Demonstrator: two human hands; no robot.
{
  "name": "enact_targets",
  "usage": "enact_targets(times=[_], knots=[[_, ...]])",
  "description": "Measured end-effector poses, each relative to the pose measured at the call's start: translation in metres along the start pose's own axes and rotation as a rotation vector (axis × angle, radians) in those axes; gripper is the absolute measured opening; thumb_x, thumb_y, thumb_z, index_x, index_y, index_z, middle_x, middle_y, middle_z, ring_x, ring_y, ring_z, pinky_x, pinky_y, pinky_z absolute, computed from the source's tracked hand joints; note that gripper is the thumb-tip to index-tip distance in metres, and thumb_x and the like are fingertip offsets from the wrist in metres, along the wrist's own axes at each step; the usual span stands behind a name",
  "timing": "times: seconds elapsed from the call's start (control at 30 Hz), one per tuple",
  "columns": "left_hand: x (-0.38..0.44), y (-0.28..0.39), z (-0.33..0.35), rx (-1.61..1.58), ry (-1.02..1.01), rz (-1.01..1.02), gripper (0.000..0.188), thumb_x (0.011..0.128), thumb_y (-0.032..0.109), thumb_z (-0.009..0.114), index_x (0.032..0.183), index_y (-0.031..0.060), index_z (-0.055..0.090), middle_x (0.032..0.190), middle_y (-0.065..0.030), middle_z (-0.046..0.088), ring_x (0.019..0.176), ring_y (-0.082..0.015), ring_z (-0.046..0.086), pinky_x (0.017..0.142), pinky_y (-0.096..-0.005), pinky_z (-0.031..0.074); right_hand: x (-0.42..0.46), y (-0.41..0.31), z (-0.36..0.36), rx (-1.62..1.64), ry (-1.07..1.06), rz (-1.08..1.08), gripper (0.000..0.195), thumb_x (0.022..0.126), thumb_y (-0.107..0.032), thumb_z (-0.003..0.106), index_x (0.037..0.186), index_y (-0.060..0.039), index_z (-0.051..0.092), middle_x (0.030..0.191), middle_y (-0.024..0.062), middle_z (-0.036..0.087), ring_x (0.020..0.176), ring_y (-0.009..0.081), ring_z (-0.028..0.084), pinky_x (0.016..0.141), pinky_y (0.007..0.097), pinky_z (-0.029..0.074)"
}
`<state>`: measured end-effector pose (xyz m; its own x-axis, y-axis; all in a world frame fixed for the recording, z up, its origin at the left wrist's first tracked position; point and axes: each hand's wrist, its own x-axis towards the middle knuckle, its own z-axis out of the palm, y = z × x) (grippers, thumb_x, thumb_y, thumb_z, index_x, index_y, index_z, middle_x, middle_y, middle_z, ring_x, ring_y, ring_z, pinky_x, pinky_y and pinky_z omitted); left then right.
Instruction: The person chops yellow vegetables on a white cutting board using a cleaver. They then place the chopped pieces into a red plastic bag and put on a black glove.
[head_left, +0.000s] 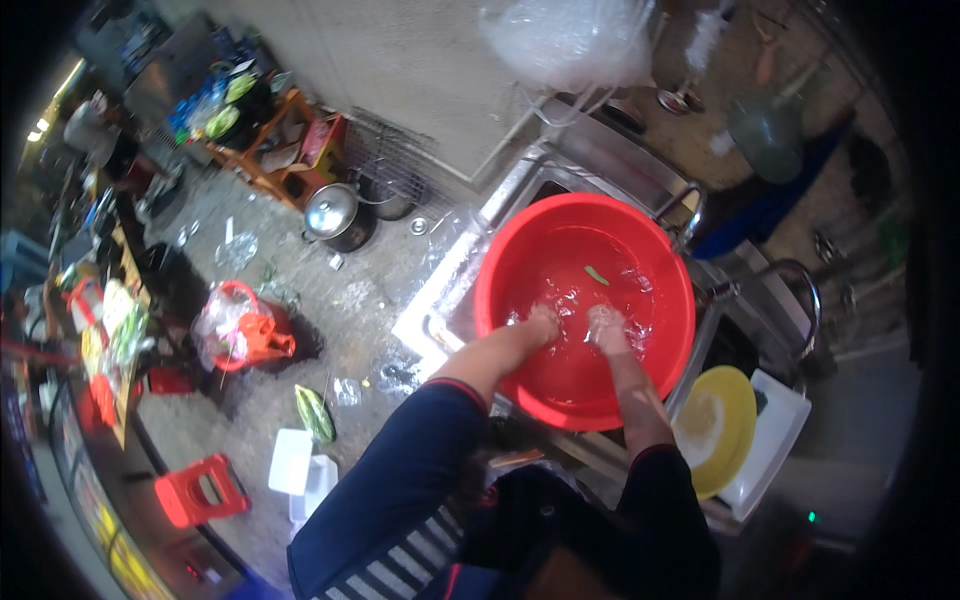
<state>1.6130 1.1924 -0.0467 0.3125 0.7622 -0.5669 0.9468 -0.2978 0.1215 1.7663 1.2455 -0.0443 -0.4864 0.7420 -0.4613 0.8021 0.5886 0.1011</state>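
Note:
Both of my hands dip into water in a large red plastic basin (581, 206), which rests on a stainless-steel sink (502, 206). My left hand (544, 321) is left of the basin's middle, wet to the wrist. Beside it, with a small gap between, my right hand (602, 325) is also in the water. Ripples and glare blur the fingers of both hands, so any grip is hidden. A green piece of leaf or vegetable (597, 275) floats just beyond my right hand, not touching it.
Curved metal faucets (690, 210) stand along the sink's right side. A yellow basin (720, 427) rests on a white tray (772, 450) at my right. On the floor to the left are a lidded pot (337, 217), a red bucket (255, 337) and a red stool (201, 491).

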Motion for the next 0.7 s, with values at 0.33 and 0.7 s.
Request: enact_targets(times=[0.33, 0.7], knots=[[-0.011, 0.01, -0.081, -1.108, 0.133, -0.25, 0.033, 0.079, 0.018, 0.044, 0.11, 0.0109, 0.051, 0.118, -0.0107, 0.049, 0.108, -0.0236, 0.046, 0.087, -0.0434, 0.037, -0.008, -0.059, -0.065, 1.21, 0.638, -0.261, 0.033, 0.089, -0.024, 0.041, 0.107, -0.0015, 0.056, 0.105, 0.0165, 0.058, 0.099, 0.0286, 0.055, 0.086, 0.0354, 0.043], [0.0, 0.04, -0.066, -2.081, 0.47, -0.442, 0.033, 0.076, 0.013, 0.045, 0.108, 0.0072, 0.05, 0.116, -0.0119, 0.048, 0.108, -0.0227, 0.045, 0.081, -0.0405, 0.042, -0.014, -0.095, -0.104, 2.276, -0.127, 0.169, 0.05, 0.086, -0.035, 0.046, 0.126, -0.0071, 0.039, 0.127, 0.0182, 0.038, 0.109, 0.0335, 0.045, 0.087, 0.045, 0.042]])
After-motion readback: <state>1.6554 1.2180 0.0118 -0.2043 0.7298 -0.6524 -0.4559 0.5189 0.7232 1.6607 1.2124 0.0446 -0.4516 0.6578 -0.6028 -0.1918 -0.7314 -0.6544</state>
